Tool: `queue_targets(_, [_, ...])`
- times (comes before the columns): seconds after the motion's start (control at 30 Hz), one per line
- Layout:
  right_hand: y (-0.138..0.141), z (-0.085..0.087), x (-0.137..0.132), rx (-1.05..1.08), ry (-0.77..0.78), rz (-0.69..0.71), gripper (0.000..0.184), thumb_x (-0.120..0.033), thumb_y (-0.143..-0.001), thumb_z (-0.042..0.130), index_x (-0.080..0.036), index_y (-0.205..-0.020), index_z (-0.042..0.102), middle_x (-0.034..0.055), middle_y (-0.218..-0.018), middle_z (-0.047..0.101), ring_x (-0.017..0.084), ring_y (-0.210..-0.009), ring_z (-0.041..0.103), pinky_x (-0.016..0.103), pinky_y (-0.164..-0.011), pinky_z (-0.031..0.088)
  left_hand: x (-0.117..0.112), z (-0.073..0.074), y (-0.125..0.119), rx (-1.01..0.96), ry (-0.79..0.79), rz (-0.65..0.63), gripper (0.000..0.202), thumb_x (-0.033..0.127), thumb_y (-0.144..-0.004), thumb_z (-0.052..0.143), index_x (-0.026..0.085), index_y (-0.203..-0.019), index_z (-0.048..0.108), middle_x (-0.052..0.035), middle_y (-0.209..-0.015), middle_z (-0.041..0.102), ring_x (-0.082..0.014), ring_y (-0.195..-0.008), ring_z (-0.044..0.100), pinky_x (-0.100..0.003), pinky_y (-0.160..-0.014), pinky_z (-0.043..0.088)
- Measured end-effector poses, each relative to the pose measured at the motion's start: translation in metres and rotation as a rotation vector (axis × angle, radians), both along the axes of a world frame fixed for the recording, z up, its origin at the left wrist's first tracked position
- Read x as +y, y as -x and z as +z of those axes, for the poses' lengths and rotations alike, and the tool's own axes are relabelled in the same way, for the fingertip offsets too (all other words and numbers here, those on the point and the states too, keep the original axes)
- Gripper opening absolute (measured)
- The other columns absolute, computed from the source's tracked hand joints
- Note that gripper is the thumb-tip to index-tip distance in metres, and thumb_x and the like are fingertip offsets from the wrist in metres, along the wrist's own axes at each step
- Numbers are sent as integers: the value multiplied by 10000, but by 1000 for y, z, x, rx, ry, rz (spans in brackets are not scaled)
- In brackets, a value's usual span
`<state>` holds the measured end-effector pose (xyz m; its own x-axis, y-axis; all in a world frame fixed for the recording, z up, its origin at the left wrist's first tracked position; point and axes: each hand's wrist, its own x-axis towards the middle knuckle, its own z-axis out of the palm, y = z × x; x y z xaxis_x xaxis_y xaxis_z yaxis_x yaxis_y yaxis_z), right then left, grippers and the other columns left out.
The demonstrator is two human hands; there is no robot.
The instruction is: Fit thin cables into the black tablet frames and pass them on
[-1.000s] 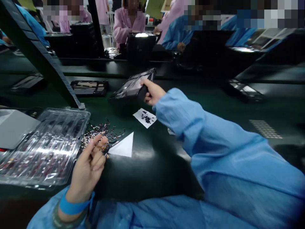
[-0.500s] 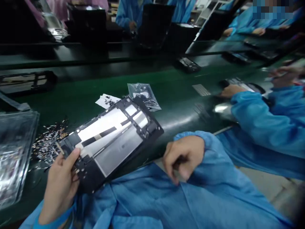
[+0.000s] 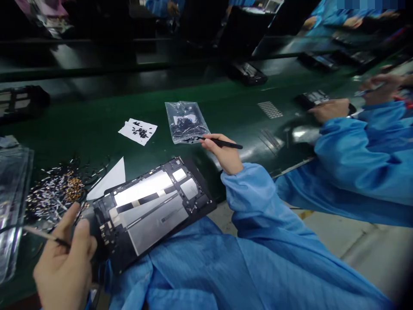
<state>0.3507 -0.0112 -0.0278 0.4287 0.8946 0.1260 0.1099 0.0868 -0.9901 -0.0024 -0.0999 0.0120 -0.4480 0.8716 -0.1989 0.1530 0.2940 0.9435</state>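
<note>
Right hand now forward, black tool at parts bag, tablet chassis alongside.

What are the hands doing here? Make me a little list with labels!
Left hand: grips the corner of the tablet frame, a thin stick between its fingers
Right hand: holds a black tool, tip at the bag of small parts
Green belt: paper scrap with black bits, pile of tiny parts
Nearby: a co-worker's hand on another device
</note>
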Motion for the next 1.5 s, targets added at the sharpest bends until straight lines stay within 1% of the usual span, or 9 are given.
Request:
queue_targets(0.07, [-3, -4, 4, -103, 9, 60, 342, -511, -700, 768, -248, -908, 707, 29, -983, 721, 208, -984, 685, 425, -952, 530, 1, 10, -8, -102, -71, 2, 390, 374, -763, 745, 289, -1142, 707, 71, -508, 332, -54, -453, 276, -145, -406, 266])
queue_targets(0.17, [-4, -11, 12, -220, -1, 84, 267, -453, -724, 745, -260, -904, 703, 18, -986, 722, 208, -1001, 669, 428, -989, 501, 8, 17, -17, -238, -58, -58, 265, 338, -763, 740, 230, -1005, 744, 42, -576, 481, -26, -448, 225, -138, -391, 247])
queue_targets(0.27, [-1, -20, 23, -202, -51, 2, 278, -425, -697, 754, -247, -853, 608, 0, -900, 702, 187, -920, 673, 388, -919, 524, 14, 17, -23, -280, -41, -71, 275, 306, -770, 729, 244, -1038, 724, -30, -945, 692, -6, -459, 250, -138, -390, 256])
queue_targets(0.37, [1, -27, 31, -163, -59, -36, 307, -422, -699, 740, -248, -823, 519, -16, -851, 677, 167, -861, 671, 350, -852, 532, 14, 15, -28, -281, -58, -78, 319, 300, -783, 720, 275, -1100, 694, -58, -1144, 691, -7, -470, 273, -147, -406, 283])
queue_targets(0.8, [1, -29, 37, -238, -57, -19, 209, -348, -716, 714, -245, -798, 552, -17, -820, 654, 164, -808, 649, 356, -861, 501, 11, 13, -27, -301, -37, -45, 246, 269, -778, 714, 260, -1024, 714, -30, -956, 722, -22, -463, 264, -158, -401, 275])
queue_targets(1.03, [9, -11, 23, -119, -15, -57, 422, -556, -660, 771, -250, -791, 511, -37, -743, 629, 157, -741, 682, 309, -700, 538, 12, 20, -26, -335, -16, -26, 298, 290, -697, 771, 235, -985, 716, -37, -891, 719, -20, -443, 259, -165, -368, 247])
queue_targets(1.2, [53, 30, -4, 189, 72, 198, 446, -518, -626, 827, -245, -785, 513, -14, -798, 723, 141, -707, 715, 250, -613, 558, 20, 26, -32, -439, 90, -169, 459, 338, -567, 865, 184, -977, 727, -61, -825, 701, 3, -389, 285, -152, -336, 202])
queue_targets(1.37, [104, 59, -20, 387, 231, 576, 412, -452, -628, 852, -226, -749, 529, -16, -703, 724, 132, -621, 703, 224, -542, 551, 22, 21, -47, -448, 58, -400, 419, 358, -670, 818, 241, -1061, 723, -105, -1006, 712, -3, -386, 339, -163, -340, 248])
queue_targets(1.5, [124, 64, -21, 471, 325, 713, 404, -420, -622, 864, -211, -749, 542, -29, -655, 710, 116, -576, 688, 198, -513, 535, 20, 20, -53, -452, 36, -486, 393, 323, -697, 805, 239, -1072, 722, -25, -711, 666, -33, -382, 349, -172, -351, 248])
